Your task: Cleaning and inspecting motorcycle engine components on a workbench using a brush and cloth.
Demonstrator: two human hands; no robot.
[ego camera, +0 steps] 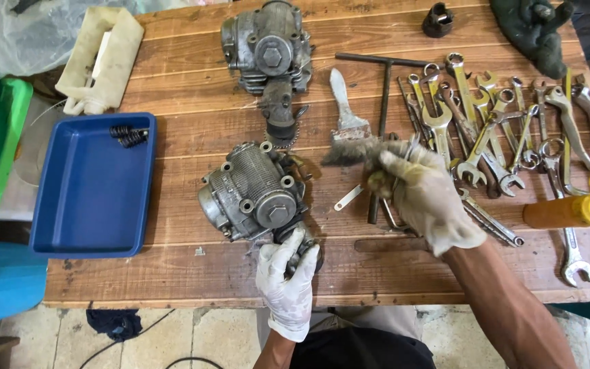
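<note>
**Loose grip near a crowded edge**

Left hand (287,287), gloved, fingers clenched on the lower end of the near engine part (254,195), close to the front edge of the wooden table (172,280). Right hand (425,198), also gloved, reaching over a small bundle of tools, fingers curled around something thin and metallic; exactly what, impossible to tell.

Possible trouble, judged from the layout: near engine part tipping or sliding off the front edge if pushed, given a hold on one end only. Gloves likely slick with grime, so a slipped grasp plausible. Small pieces rolling away across the planks and dropping through to the floor.

Around: second engine part (268,51) further back, paintbrush (346,119) bristles just beside the right hand, T-handled wrench (384,89) lying under the reach, a thick spread of spanners (500,130) to the right, orange bottle (571,208) with yellow cap near them. Blue tray (93,225) at left, springs (128,134) in its far corner, well apart from both hands.
</note>
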